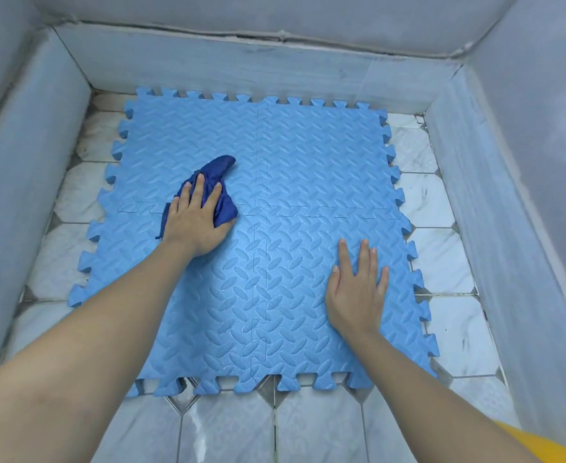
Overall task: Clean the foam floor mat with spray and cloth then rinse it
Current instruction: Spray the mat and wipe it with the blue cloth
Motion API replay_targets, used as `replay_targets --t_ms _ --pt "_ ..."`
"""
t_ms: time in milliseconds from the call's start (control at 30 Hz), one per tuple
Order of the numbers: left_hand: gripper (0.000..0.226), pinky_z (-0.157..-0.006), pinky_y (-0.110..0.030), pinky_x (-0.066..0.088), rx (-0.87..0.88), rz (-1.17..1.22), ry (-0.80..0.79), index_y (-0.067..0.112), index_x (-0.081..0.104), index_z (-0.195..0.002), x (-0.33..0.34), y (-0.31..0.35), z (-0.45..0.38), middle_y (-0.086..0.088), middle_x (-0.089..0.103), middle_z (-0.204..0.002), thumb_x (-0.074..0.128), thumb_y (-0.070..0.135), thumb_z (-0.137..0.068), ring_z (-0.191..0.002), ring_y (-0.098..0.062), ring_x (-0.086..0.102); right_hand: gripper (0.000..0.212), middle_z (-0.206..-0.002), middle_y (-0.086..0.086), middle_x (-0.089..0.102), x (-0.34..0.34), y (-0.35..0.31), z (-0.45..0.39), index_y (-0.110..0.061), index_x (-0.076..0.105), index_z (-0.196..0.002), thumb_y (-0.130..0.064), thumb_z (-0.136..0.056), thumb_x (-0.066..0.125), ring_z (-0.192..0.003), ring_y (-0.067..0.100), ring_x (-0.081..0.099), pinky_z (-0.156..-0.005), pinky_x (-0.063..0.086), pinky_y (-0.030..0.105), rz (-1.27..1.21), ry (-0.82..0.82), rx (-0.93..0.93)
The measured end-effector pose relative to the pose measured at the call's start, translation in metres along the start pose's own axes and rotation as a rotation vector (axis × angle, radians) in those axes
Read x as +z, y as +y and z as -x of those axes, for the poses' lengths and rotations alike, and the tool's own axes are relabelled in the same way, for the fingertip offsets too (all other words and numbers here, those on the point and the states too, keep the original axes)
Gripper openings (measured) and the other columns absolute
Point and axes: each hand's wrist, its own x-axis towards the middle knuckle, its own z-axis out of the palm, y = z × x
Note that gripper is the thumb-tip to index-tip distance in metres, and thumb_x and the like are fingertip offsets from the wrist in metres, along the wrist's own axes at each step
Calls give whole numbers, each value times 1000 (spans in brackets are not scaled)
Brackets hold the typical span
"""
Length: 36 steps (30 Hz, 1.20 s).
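Four interlocked blue tiles make up the foam mat (274,228), flat on the tiled floor (442,269) of a walled wash bay. We're mid-wipe: left hand (196,218) presses the dark blue cloth (223,182) onto the far-left tile, fingers laid over it and thumb tucked round the bunched edge, so that grip is clamped on the cloth. Right hand (356,289) lies flat, fingers spread, pinning the near-right tile. No spray bottle in view. Our read: wiping step, rinse not started. Next: sweep the cloth across the remaining tiles, keeping the mat pinned.
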Motion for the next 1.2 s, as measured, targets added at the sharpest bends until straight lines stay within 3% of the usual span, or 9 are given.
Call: replay_targets --t_ms 167,300,467,567,667,767,867,1067,1200 --pt "94 -113 -43 25 3 116 -329 35 -1 -151 -87 6 -8 -6 14 -159 59 57 -82 -144 -28 19 64 -161 10 17 -55 -14 -34 -31 17 -155 -56 -96 14 -150 28 10 -120 7 53 7 -179 -19" --pt "74 -112 -40 30 150 49 -23 28 5 -153 -200 25 -35 -6 17 -158 47 44 -94 -141 -26 27 74 -163 10 13 -166 -80 -129 -22 19 -155 -59 -91 13 -151 28 6 -122 7 50 -105 120 -226" --pt "68 -118 -37 16 312 -55 454 21 6 -153 -334 62 -69 -9 9 -160 41 37 -97 -147 -25 9 67 -162 13 19 -359 -192 -237 -10 28 -152 -41 -94 39 -150 29 13 -120 12 47 -242 691 -461" --pt "68 -118 -37 10 360 -98 613 19 4 -153 -384 83 -77 -8 3 -161 39 38 -97 -148 -23 3 66 -162 13 17 -445 -238 -273 -7 26 -153 -36 -96 44 -151 28 12 -121 9 44 -264 846 -529" --pt "69 -119 -38 7 355 -154 627 18 0 -153 -402 94 -83 -7 -3 -161 35 41 -98 -148 -22 -2 65 -163 12 15 -484 -260 -306 -6 21 -154 -41 -101 38 -152 25 7 -122 1 45 -107 675 -487" --pt "70 -119 -40 5 319 -184 565 18 -4 -152 -401 94 -89 -8 -6 -160 32 44 -98 -148 -22 -5 61 -159 13 27 -478 -259 -323 -6 42 -141 -50 -102 25 -146 27 23 -121 -3 48 10 409 -364" --pt "71 -119 -40 5 278 -198 493 17 -5 -152 -391 86 -91 -9 -7 -160 32 45 -98 -148 -22 -5 54 -131 16 55 -461 -255 -325 -9 53 -119 -53 -100 27 -126 32 45 -121 2 51 19 486 -338" --pt "74 -118 -41 6 238 -200 450 15 -5 -152 -373 74 -91 -10 -7 -160 32 47 -98 -148 -23 -4 57 -122 15 60 -473 -265 -320 -9 51 -119 -56 -101 24 -115 30 51 -98 32 39 180 447 -263" --pt "74 -118 -40 4 256 -191 464 14 -7 -152 -375 78 -96 -10 -8 -160 32 47 -98 -148 -24 -5 55 -118 13 61 -470 -268 -320 -11 51 -115 -56 -101 24 -110 29 53 -88 34 37 211 458 -223"
